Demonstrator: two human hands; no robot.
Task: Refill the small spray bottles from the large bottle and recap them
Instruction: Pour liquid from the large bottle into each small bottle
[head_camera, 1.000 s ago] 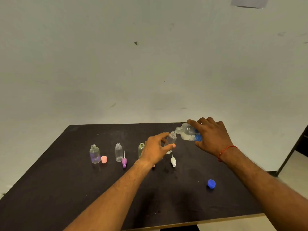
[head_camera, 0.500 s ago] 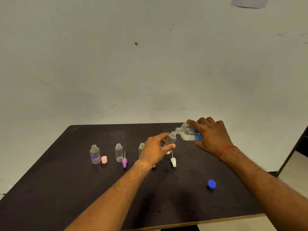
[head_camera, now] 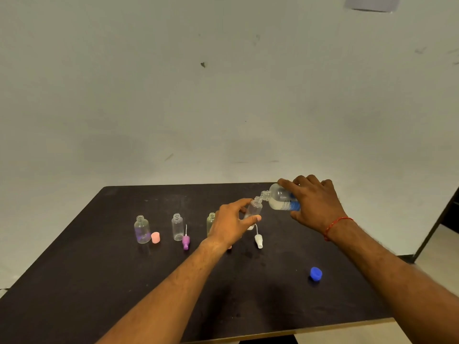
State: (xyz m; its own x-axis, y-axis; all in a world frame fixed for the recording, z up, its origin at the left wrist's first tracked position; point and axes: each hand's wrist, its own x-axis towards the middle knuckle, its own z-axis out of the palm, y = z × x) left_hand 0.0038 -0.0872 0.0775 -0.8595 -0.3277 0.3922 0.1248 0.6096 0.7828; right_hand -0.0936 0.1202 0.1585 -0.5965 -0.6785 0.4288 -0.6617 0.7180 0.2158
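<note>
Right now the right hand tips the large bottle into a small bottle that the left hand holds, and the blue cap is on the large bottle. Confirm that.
One thing is wrong: the blue cap is off and lies on the table, as the head view shows. The rest holds: the right hand tips the large bottle into the small bottle that the left hand holds.

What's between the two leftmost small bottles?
Head view: only a pink cap on the table, close beside the leftmost bottle, apart from the second bottle.
</note>
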